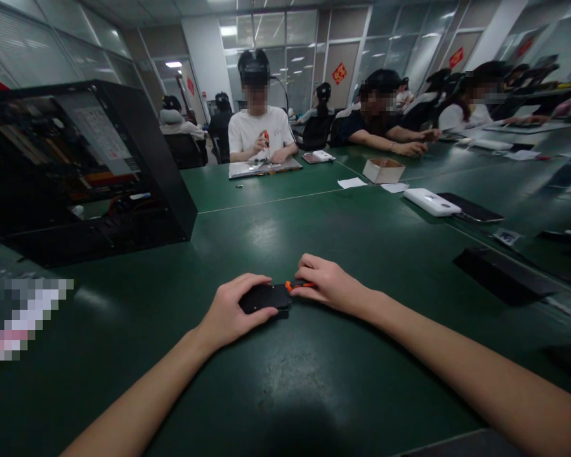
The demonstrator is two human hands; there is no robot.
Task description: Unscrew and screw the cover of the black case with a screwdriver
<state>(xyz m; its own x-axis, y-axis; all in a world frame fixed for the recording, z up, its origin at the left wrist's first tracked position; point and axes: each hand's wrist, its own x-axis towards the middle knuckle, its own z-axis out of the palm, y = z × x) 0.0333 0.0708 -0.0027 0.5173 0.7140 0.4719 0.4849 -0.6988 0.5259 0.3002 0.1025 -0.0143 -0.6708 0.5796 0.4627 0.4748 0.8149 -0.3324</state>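
Note:
A small flat black device (266,297) lies on the green table (314,368) in front of me. My left hand (233,311) rests on its left side and holds it down, fingers curled over its top edge. My right hand (330,282) sits just right of the device and grips a small orange-handled tool (297,286), whose tip meets the device's right end. Most of the tool is hidden under my fingers.
A large black open computer case (76,165) stands at the left. A white box (431,202), a dark phone (471,208), a cardboard box (383,170) and a black slab (502,274) lie to the right. Several people sit working across the table.

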